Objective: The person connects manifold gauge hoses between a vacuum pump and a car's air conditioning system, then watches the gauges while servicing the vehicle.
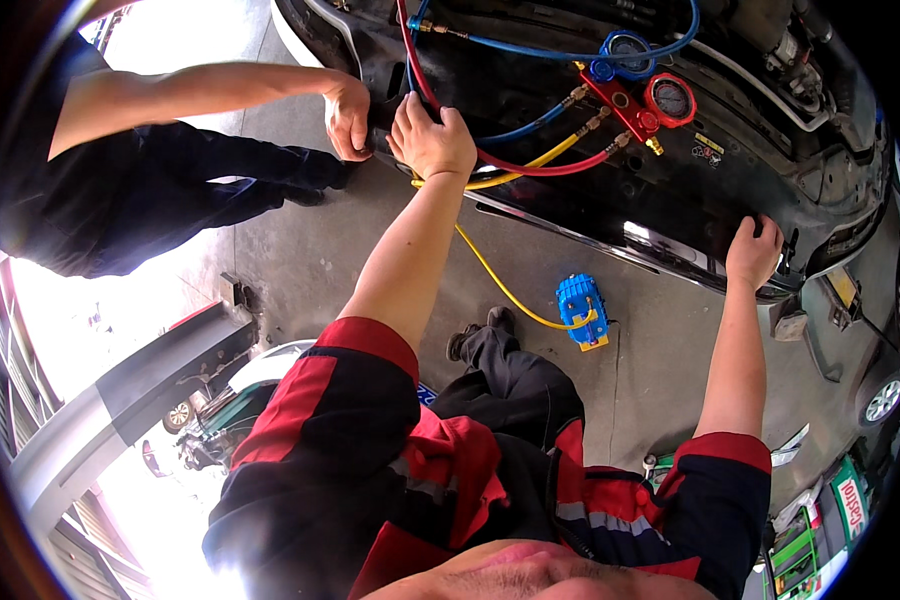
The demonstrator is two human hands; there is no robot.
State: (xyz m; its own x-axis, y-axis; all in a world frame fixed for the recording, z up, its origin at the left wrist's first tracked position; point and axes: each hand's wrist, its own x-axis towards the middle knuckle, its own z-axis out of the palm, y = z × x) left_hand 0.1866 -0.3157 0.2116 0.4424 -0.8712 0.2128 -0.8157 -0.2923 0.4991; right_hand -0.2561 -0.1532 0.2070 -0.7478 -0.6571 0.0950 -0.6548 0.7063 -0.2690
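Note:
My left hand (433, 142) rests at the dark front edge of a car, beside red, yellow and blue hoses, with its fingers curled over something I cannot make out. A co-worker's hand (348, 115) is just left of it. My right hand (753, 255) has its fingers curled on the glossy black front panel (690, 240) at the right. Above and between my hands, a red manifold gauge set (620, 103) with blue and red dials lies on the car. The yellow hose (495, 275) runs down to a blue pump (578, 305) on the floor.
The co-worker's dark-clothed legs (220, 190) stand at the upper left. A grey lift beam (140, 385) crosses the lower left, with another vehicle behind it. A car wheel (880, 398) and a green rack (800, 550) are at the right. My feet (480, 330) stand on the concrete floor (500, 360).

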